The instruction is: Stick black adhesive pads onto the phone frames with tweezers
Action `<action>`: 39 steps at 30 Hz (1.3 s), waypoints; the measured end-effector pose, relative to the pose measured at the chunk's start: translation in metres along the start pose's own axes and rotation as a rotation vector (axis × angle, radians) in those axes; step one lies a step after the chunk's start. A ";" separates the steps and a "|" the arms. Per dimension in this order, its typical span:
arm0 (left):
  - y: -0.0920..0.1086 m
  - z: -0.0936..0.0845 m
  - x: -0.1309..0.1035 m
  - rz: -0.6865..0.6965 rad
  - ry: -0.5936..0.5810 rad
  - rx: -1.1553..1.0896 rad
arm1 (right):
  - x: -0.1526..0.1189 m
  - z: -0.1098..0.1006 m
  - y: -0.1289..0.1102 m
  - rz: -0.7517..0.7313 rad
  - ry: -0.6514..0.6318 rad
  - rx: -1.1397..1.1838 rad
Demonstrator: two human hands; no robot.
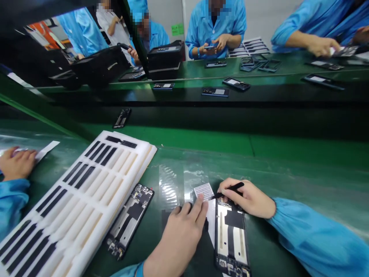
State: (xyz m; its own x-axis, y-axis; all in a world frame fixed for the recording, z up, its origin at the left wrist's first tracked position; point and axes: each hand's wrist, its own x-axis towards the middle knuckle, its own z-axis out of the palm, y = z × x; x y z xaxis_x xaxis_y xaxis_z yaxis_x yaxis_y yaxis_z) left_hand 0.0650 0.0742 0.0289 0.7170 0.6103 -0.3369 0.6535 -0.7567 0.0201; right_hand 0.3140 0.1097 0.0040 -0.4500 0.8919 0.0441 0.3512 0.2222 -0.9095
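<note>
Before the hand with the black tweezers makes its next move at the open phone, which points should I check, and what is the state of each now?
1. Right hand grips the thin black tweezers: ok.
2. Tweezer tips sit near the small white dotted sheet: ok; whether a part is picked up, cannot tell.
3. Left hand fingertips press beside that sheet: ok.
4. Open black phone frame lies flat on the green table, under the right hand: ok.
5. Second open phone frame lies apart, beside the white foam tray of black strips: ok.
6. Neighbour's hand stays beyond the tray: ok.
</note>
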 end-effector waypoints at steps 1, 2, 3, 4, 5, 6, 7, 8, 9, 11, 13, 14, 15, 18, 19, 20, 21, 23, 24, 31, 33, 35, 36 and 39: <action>0.000 0.000 0.000 0.004 -0.004 0.008 | -0.001 -0.001 0.001 -0.015 -0.004 -0.009; 0.000 0.000 0.000 0.010 -0.005 0.015 | -0.001 -0.001 0.002 -0.029 -0.007 -0.015; 0.000 0.000 0.000 0.016 -0.002 0.022 | -0.001 -0.001 0.003 -0.041 -0.010 -0.021; 0.000 0.001 0.000 0.023 0.006 0.028 | -0.002 -0.002 0.004 -0.052 -0.013 -0.029; 0.000 0.001 0.000 0.029 0.016 0.029 | -0.002 -0.002 0.004 -0.061 -0.017 -0.038; -0.001 0.002 0.000 0.033 0.026 0.026 | -0.002 -0.003 0.005 -0.068 -0.021 -0.044; -0.001 0.003 0.000 0.037 0.038 0.020 | -0.002 -0.003 0.004 -0.073 -0.024 -0.049; -0.001 0.004 0.000 0.039 0.053 0.014 | -0.003 -0.004 0.004 -0.077 -0.028 -0.050; -0.001 0.005 0.000 0.040 0.071 0.009 | -0.003 -0.004 0.004 -0.081 -0.031 -0.048; -0.001 0.007 -0.001 0.037 0.111 -0.003 | -0.003 -0.005 0.002 -0.094 -0.031 -0.044; -0.001 0.009 -0.001 0.034 0.142 -0.012 | -0.004 -0.006 0.000 -0.112 -0.024 -0.047; 0.000 0.009 -0.001 0.032 0.152 -0.015 | -0.004 -0.006 -0.001 -0.118 -0.021 -0.053; 0.000 0.009 -0.001 0.032 0.159 -0.017 | -0.005 -0.007 -0.003 -0.120 -0.022 -0.061; 0.001 0.010 0.000 0.026 0.177 -0.020 | -0.005 -0.008 -0.008 -0.118 -0.078 -0.097; 0.001 0.010 0.000 0.022 0.182 -0.022 | -0.004 -0.009 -0.010 -0.119 -0.103 -0.110; 0.001 0.010 0.000 0.021 0.186 -0.025 | -0.004 -0.010 -0.011 -0.123 -0.127 -0.123; 0.001 0.010 0.000 0.023 0.186 -0.027 | -0.003 -0.010 -0.013 -0.126 -0.143 -0.133; 0.002 0.010 0.000 0.028 0.181 -0.028 | -0.001 -0.011 -0.017 -0.119 -0.157 -0.144; 0.002 0.010 0.000 0.029 0.176 -0.028 | 0.000 -0.011 -0.019 -0.110 -0.158 -0.148; 0.001 0.008 0.000 0.025 0.163 -0.032 | 0.008 -0.011 -0.030 -0.044 -0.164 -0.178; 0.001 0.008 0.000 0.025 0.169 -0.036 | 0.008 -0.011 -0.030 -0.035 -0.154 -0.164; 0.001 0.008 0.001 0.024 0.173 -0.041 | 0.007 -0.012 -0.029 -0.017 -0.147 -0.139; 0.001 0.009 0.001 0.019 0.174 -0.041 | 0.007 -0.013 -0.028 -0.004 -0.136 -0.115; 0.003 0.010 0.001 0.006 0.164 -0.050 | 0.013 -0.017 -0.024 0.082 -0.022 0.033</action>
State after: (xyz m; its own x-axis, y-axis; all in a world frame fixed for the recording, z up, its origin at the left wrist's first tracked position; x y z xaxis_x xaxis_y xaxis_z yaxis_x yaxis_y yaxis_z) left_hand 0.0652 0.0698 0.0190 0.7481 0.6390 -0.1789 0.6574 -0.7503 0.0693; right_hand 0.3138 0.1230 0.0338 -0.4389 0.8976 -0.0402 0.3611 0.1352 -0.9227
